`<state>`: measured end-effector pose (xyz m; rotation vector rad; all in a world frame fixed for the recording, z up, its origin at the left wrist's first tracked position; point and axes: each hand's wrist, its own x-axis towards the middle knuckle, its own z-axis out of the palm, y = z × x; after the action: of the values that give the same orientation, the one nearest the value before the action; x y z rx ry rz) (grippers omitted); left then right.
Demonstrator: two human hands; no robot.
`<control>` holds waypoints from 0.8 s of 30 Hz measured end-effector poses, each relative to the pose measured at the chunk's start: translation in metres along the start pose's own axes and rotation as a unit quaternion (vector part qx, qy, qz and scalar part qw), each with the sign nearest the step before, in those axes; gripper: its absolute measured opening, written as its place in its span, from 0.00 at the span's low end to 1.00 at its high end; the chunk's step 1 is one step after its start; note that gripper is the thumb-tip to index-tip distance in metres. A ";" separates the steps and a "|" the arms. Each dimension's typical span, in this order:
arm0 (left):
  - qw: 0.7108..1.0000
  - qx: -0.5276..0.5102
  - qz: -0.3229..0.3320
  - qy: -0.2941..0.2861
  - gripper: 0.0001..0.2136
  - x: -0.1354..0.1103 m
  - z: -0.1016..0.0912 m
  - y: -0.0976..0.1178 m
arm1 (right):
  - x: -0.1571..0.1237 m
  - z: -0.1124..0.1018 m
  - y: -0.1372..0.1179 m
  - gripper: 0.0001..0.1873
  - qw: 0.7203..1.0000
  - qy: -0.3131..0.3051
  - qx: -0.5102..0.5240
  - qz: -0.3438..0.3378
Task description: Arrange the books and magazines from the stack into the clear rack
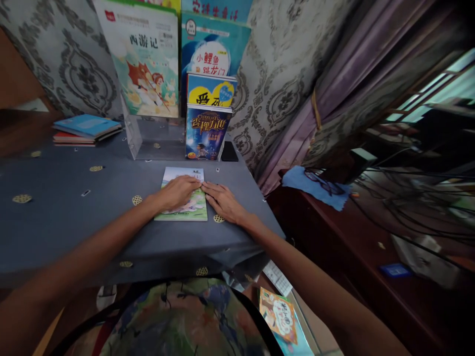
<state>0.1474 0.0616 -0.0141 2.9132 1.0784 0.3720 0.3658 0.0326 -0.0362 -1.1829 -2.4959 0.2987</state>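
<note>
Booklet lies mid-frame beneath the flat left hand, flat right hand at its right edge, fingertips together.

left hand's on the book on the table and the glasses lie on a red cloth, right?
The cloth under the glasses is blue, not red, as the head view shows; the left hand is indeed on the book on the table.

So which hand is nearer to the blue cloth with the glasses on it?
The right hand. It lies at the right edge of the small book, left of the blue cloth; the left hand is on the book's cover, farther away.
</note>
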 end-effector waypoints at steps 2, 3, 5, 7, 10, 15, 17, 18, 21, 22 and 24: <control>1.000 0.001 0.001 -0.001 0.16 -0.008 -0.002 0.007 | 0.000 0.000 0.000 0.23 1.000 0.004 -0.003 -0.003; 1.000 0.001 0.004 0.000 0.15 -0.012 -0.003 0.011 | 0.000 0.000 0.000 0.23 1.000 0.005 -0.004 -0.005; 1.000 0.003 0.014 0.005 0.14 -0.020 -0.005 0.018 | 0.000 -0.001 -0.001 0.23 1.000 0.011 -0.004 -0.014; 1.000 0.004 0.022 0.019 0.14 -0.025 -0.006 0.025 | -0.002 -0.003 -0.003 0.22 1.000 0.016 -0.002 -0.024; 0.999 0.004 0.021 0.037 0.14 -0.030 -0.004 0.030 | -0.011 -0.006 -0.010 0.21 0.999 0.020 0.007 -0.042; 0.999 0.001 0.004 0.044 0.15 -0.034 0.000 0.032 | -0.048 -0.008 -0.031 0.21 0.997 0.020 0.022 -0.074; 0.999 -0.004 0.006 0.047 0.15 -0.035 0.000 0.031 | -0.061 -0.008 -0.038 0.21 0.995 0.021 0.026 -0.090; 0.999 -0.006 0.009 0.049 0.15 -0.035 0.000 0.031 | -0.066 -0.008 -0.040 0.21 0.995 0.022 0.028 -0.098; 0.998 -0.007 0.012 0.056 0.15 -0.035 0.002 0.031 | -0.071 -0.007 -0.043 0.21 0.993 0.033 0.032 -0.110; 0.998 -0.006 0.010 0.059 0.15 -0.035 0.004 0.031 | -0.071 -0.006 -0.043 0.21 0.992 0.039 0.033 -0.112; 0.998 -0.004 0.006 0.066 0.15 -0.035 0.006 0.032 | -0.071 -0.006 -0.042 0.21 0.992 0.046 0.030 -0.117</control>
<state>0.1434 0.0151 -0.0245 2.9245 1.0719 0.5767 0.3801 -0.0486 -0.0329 -0.8492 -2.4937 0.2483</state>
